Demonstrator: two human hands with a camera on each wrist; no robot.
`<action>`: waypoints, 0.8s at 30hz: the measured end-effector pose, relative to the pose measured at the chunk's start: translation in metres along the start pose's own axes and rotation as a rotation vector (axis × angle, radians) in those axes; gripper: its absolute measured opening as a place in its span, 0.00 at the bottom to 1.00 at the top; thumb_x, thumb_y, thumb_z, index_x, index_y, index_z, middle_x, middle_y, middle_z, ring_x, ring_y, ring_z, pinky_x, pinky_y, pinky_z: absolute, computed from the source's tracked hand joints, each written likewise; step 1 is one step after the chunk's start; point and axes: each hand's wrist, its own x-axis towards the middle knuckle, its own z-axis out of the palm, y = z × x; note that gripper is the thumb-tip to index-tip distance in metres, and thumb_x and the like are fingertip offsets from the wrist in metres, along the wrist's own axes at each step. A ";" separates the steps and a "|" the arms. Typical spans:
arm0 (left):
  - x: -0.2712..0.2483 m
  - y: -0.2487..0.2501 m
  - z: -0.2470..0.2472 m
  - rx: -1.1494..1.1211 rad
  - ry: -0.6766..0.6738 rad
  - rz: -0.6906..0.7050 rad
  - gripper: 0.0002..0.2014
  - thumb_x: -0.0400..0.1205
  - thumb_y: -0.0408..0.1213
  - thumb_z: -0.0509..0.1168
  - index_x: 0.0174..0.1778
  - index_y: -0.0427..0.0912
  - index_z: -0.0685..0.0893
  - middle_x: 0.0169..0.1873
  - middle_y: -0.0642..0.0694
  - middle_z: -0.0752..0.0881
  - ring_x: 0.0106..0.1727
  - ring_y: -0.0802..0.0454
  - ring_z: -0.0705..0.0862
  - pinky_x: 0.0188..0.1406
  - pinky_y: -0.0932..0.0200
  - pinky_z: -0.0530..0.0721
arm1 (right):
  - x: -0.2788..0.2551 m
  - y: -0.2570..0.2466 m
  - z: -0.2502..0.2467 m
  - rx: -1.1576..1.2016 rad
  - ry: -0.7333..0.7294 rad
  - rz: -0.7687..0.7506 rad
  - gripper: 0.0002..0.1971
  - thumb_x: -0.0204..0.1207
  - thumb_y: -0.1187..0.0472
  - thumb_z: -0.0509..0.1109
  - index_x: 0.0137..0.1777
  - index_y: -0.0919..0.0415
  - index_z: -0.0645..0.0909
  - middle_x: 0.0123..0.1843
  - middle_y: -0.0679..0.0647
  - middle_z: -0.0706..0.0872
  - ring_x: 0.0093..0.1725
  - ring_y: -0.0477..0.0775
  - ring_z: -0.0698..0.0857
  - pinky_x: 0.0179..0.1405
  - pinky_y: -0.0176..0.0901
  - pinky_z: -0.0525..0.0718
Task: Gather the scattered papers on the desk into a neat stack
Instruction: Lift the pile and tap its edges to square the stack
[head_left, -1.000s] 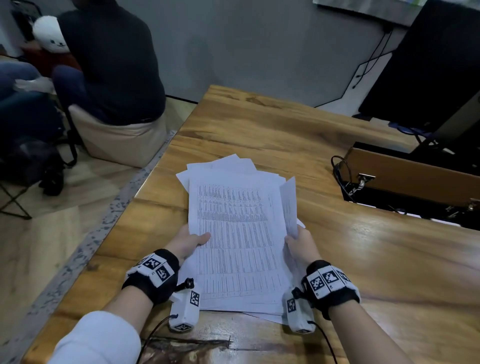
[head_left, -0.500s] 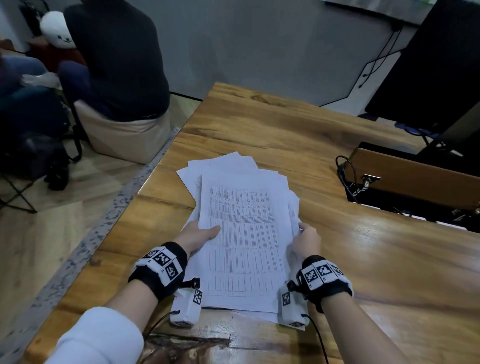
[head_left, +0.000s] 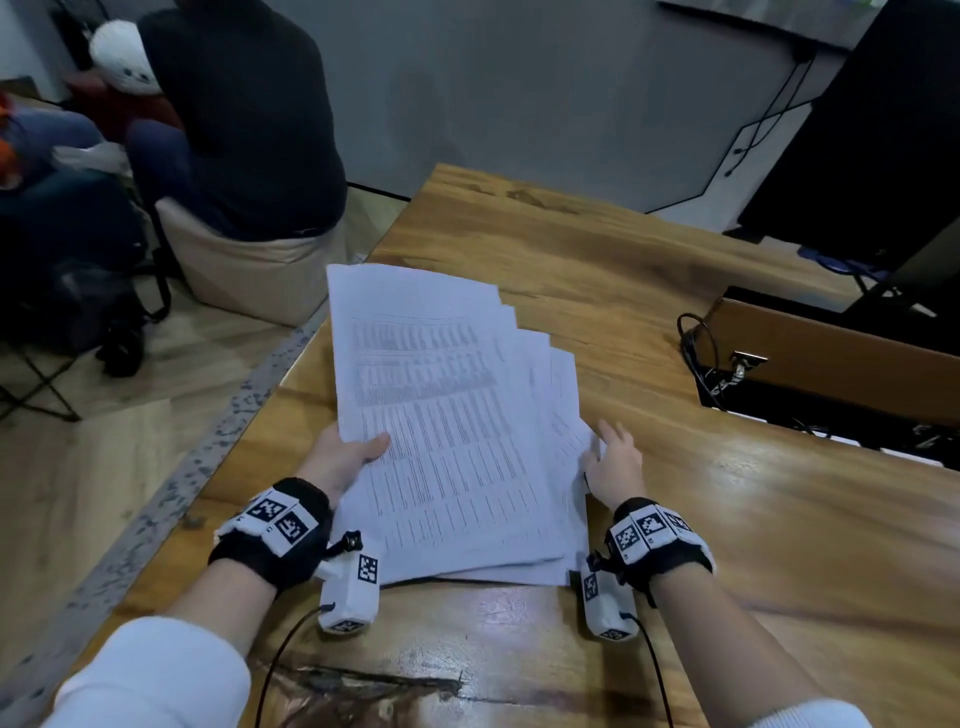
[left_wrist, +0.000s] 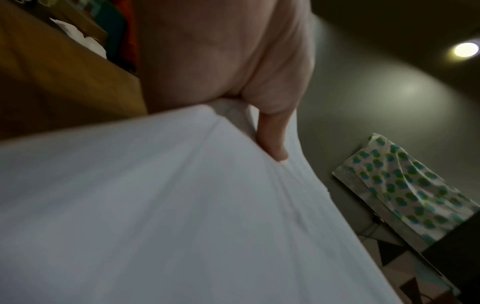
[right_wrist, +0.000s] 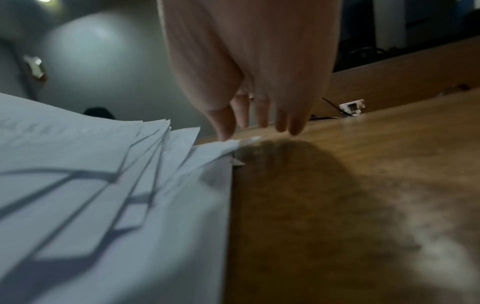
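Note:
A pile of white printed papers is raised at its far end and fanned, its near edge resting on the wooden desk. My left hand grips the pile's left edge, thumb on top; in the left wrist view a finger presses into the papers. My right hand is at the pile's right edge with straight, spread fingers. The right wrist view shows its fingertips just touching a loose sheet corner, with the fanned papers to the left.
A brown box with black cables sits on the desk at the right. A dark screen stands behind it. A person sits on a beige seat beyond the desk's left edge.
The pile has been lifted at its far end and swung left, fanning out. My right hand has let go of the right edge and opened beside it.

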 end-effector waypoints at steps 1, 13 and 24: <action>0.002 0.002 -0.003 -0.004 0.009 0.001 0.20 0.80 0.26 0.65 0.69 0.33 0.76 0.64 0.34 0.83 0.56 0.41 0.82 0.57 0.46 0.79 | 0.001 -0.002 0.002 -0.089 -0.057 -0.028 0.27 0.83 0.63 0.57 0.81 0.64 0.58 0.85 0.62 0.55 0.83 0.65 0.55 0.80 0.52 0.55; 0.019 0.001 0.007 0.312 -0.072 0.028 0.24 0.77 0.34 0.67 0.71 0.44 0.76 0.70 0.40 0.79 0.68 0.39 0.79 0.72 0.39 0.75 | -0.021 -0.007 0.010 -0.140 -0.012 0.024 0.16 0.79 0.61 0.63 0.65 0.67 0.76 0.64 0.63 0.78 0.62 0.63 0.79 0.58 0.47 0.77; 0.007 -0.010 0.020 0.388 -0.114 0.110 0.21 0.69 0.38 0.67 0.59 0.58 0.79 0.60 0.49 0.85 0.66 0.42 0.81 0.70 0.40 0.77 | -0.046 0.002 -0.032 -0.066 -0.199 0.206 0.18 0.74 0.61 0.68 0.59 0.75 0.81 0.54 0.66 0.88 0.55 0.64 0.86 0.60 0.56 0.82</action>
